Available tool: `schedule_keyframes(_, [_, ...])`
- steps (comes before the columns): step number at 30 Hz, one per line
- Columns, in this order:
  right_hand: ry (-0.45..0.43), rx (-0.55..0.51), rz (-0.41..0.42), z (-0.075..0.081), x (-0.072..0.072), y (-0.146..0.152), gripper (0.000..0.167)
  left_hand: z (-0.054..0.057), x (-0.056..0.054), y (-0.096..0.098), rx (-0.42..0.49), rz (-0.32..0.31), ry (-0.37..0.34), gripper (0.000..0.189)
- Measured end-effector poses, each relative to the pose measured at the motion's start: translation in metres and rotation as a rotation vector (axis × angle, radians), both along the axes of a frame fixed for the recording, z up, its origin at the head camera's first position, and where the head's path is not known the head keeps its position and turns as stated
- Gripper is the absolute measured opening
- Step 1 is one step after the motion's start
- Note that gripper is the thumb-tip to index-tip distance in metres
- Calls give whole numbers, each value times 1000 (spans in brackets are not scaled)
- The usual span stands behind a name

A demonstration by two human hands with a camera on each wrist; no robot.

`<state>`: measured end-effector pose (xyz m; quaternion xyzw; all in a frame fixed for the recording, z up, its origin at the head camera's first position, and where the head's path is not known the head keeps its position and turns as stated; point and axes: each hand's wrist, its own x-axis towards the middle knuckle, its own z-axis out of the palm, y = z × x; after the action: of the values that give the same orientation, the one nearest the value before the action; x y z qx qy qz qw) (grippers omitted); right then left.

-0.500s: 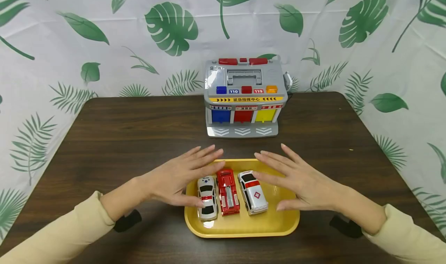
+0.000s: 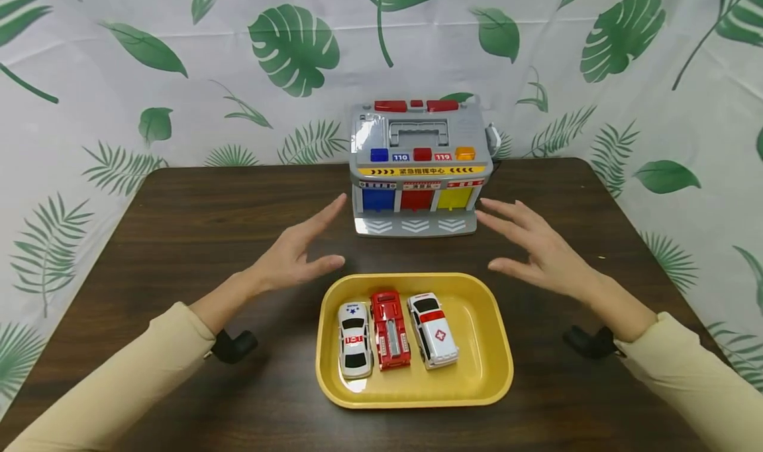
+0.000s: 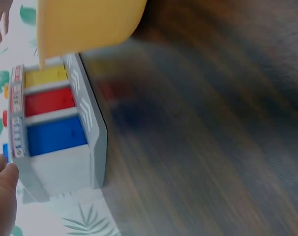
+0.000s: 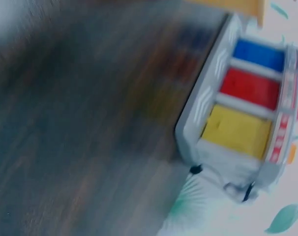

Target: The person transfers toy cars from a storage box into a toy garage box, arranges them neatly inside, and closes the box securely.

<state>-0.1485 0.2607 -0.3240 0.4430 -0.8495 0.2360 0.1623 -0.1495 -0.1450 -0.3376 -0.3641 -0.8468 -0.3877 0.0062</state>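
Observation:
A grey toy garage [image 2: 417, 225] with a blue, a red and a yellow door stands at the back of the table. My left hand [image 2: 298, 250] is held with straight fingers just left of it, fingertips near its front corner. On the other side, my right hand [image 2: 536, 250] reaches close to the garage's right front corner, fingers extended. Neither hand holds anything. In front of the garage lies a yellow tray [image 2: 501, 372] carrying a white police car [image 2: 356, 339], a red fire truck [image 2: 390, 329] and a white ambulance [image 2: 433, 330].
The dark wooden table [image 2: 208, 240] bears the tray and the garage. Behind it hangs a white cloth [image 2: 208, 107] with green leaf prints. A carrying handle [image 2: 418, 130] is on the garage roof, and a small grey part [image 2: 493, 139] sticks out at its right side.
Both hands have moved away from over the tray, forward to the two sides of the garage's front. The tray, the cars and the garage have stayed in place.

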Motion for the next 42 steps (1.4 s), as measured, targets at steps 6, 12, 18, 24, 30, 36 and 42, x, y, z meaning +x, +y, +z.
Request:
schedule_keyframes(6, [-23, -161, -125, -3, -26, 8, 63, -5, -28, 8, 151, 151, -108, 82])
schedule_keyframes(12, [-38, -278, -247, -7, -44, 7, 62, 6, -43, 22, 290, 230, -227, 79])
schedule_keyframes(18, [-73, -299, -333, -11, -58, 1, 65, 8, -57, 35, 343, 310, -285, 79])
schedule_keyframes(24, [-127, -324, -373, -12, -68, -5, 64, -12, -82, 39, 328, 363, -272, 85])
schedule_keyframes(30, [-150, -354, -371, -11, -75, -10, 64, -12, -90, 42, 305, 380, -250, 87])
schedule_keyframes(36, [-148, -337, -361, -11, -82, -14, 68, -10, -96, 44, 299, 385, -236, 87])
schedule_keyframes(42, [-139, -320, -362, -14, -87, -16, 70, -8, -101, 48, 332, 365, -285, 89])
